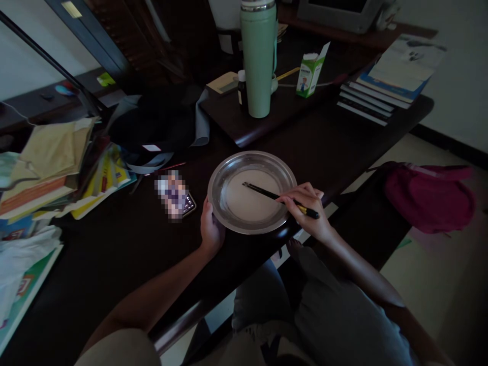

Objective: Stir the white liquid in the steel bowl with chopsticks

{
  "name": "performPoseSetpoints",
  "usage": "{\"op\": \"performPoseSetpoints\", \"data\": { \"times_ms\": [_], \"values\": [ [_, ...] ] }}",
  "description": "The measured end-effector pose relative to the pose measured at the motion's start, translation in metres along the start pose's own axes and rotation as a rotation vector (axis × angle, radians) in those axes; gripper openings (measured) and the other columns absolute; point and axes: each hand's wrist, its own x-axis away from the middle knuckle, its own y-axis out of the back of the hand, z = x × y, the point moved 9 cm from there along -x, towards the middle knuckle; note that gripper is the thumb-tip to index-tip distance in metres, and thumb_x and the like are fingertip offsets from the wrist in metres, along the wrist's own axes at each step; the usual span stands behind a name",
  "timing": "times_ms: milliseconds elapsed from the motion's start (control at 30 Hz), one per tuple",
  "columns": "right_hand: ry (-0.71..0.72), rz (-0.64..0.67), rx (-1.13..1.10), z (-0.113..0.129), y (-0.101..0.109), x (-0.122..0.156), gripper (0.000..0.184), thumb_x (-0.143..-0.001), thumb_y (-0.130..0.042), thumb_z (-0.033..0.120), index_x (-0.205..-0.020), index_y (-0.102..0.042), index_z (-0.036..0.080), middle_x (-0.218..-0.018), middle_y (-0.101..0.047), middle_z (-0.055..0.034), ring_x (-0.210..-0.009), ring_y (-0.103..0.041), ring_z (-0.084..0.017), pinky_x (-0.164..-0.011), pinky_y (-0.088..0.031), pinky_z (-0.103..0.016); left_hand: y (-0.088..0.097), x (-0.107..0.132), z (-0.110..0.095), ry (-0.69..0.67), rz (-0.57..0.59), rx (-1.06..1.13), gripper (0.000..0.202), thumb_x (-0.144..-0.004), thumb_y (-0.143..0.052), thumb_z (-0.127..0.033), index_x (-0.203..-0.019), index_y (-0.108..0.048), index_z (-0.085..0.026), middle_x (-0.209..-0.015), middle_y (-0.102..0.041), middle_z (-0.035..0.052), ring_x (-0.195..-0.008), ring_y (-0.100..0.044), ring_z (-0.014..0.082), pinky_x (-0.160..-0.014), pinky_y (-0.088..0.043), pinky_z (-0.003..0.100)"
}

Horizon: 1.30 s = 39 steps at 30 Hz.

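A round metal plate [229,168] holding a pale liquid or batter sits near the front edge of a dark wooden desk [114,244]. My left hand [211,229] grips the plate's near-left rim, fingers closed on it. My right hand [305,208] pinches a pair of black chopsticks [267,193] whose tips lie in the pale contents at the plate's middle.
A phone [177,198] lies left of the plate. A tall green thermos [258,56], a small bottle [241,91] and a green-white carton [310,71] stand behind. Books [381,86] are stacked far right, papers and books [49,168] piled left. A pink bag [427,195] lies on a seat.
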Motion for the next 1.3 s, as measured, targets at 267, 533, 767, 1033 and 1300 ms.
{"op": "performPoseSetpoints", "data": {
  "times_ms": [267, 533, 767, 1033, 1300],
  "values": [
    [-0.018, -0.122, 0.115, 0.006, 0.046, 0.008, 0.031, -0.108, -0.060, 0.040, -0.089, -0.084, 0.034, -0.090, -0.084, -0.0006, -0.094, -0.071, -0.027, -0.092, -0.039, -0.050, 0.004, -0.001, -0.002, 0.002, 0.013, -0.030, 0.045, -0.096, -0.073, -0.059, -0.129, -0.078, -0.029, -0.131, -0.081, 0.0059, -0.134, -0.071, 0.0317, -0.118, -0.055, 0.048],
    [-0.026, -0.005, -0.015, 0.014, 0.068, 0.018, 0.031, -0.107, -0.064, 0.041, -0.086, -0.085, 0.034, -0.086, -0.083, -0.0007, -0.084, -0.074, -0.025, -0.083, -0.045, -0.049, 0.005, -0.004, 0.003, -0.001, 0.004, -0.027, 0.044, -0.096, -0.073, -0.058, -0.128, -0.078, -0.029, -0.130, -0.081, 0.0064, -0.133, -0.072, 0.0324, -0.118, -0.054, 0.050],
    [-0.005, 0.130, -0.108, 0.025, 0.043, 0.018, 0.036, -0.109, -0.061, 0.048, -0.087, -0.085, 0.033, -0.084, -0.083, -0.0014, -0.084, -0.073, -0.024, -0.084, -0.047, -0.049, 0.002, -0.003, 0.000, 0.008, 0.008, -0.010, 0.044, -0.095, -0.074, -0.057, -0.127, -0.079, -0.028, -0.131, -0.081, 0.0069, -0.133, -0.072, 0.0317, -0.120, -0.053, 0.050],
    [0.047, 0.124, -0.070, 0.020, 0.002, 0.009, 0.048, -0.112, -0.050, 0.058, -0.094, -0.087, 0.034, -0.092, -0.085, -0.0024, -0.093, -0.070, -0.025, -0.089, -0.040, -0.050, 0.000, 0.000, -0.003, 0.004, 0.005, 0.009, 0.047, -0.091, -0.079, -0.059, -0.127, -0.079, -0.027, -0.127, -0.082, 0.0049, -0.125, -0.075, 0.0289, -0.115, -0.056, 0.045],
    [0.031, 0.008, -0.036, 0.010, 0.000, 0.002, 0.038, -0.111, -0.056, 0.048, -0.094, -0.086, 0.034, -0.095, -0.087, -0.0003, -0.095, -0.070, -0.026, -0.090, -0.037, -0.048, 0.000, 0.001, -0.005, -0.008, -0.010, 0.012, 0.045, -0.091, -0.079, -0.058, -0.124, -0.081, -0.027, -0.126, -0.083, 0.0050, -0.124, -0.076, 0.0289, -0.112, -0.058, 0.043]
  ]
}}
